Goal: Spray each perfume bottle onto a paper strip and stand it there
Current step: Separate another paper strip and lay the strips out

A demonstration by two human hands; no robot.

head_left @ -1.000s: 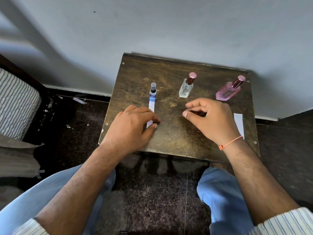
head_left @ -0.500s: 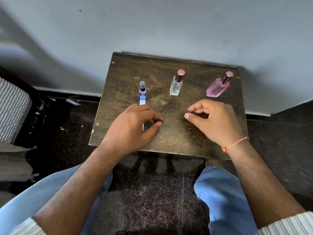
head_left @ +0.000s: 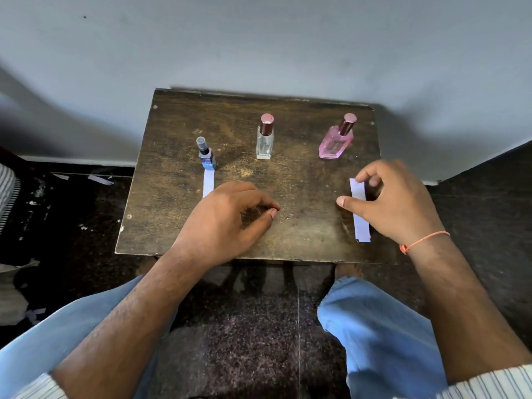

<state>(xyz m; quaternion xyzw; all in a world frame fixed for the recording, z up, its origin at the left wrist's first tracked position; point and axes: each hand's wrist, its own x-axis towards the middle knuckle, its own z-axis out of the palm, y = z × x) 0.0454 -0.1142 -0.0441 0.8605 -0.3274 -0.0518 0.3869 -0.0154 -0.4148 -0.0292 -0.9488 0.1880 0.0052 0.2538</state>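
- My right hand sits over a white paper strip near the right edge of the stool top; its forefinger and thumb pinch the strip's far end, the fingers curled.
- That strip lies flat, its long axis running from me toward the wall, the near end close to the front edge.
- My left hand rests on the wood near the front centre, fingers loosely curled with thumb and forefinger tips meeting; I cannot tell whether anything is between them.
- A second paper strip runs out from under the left hand toward the wall, the same way as the first.
- A small blue spray bottle stands upright on the far end of that strip, nozzle up.
- A clear square bottle with a maroon cap stands upright on bare wood at the centre back.
- A pink bottle, same kind of cap, stands to its right, well apart from the strip I am pinching.
- The dark wooden stool top is scuffed and worn, set against a pale grey wall.
- Below is a dark speckled floor, with paper scraps at the left.
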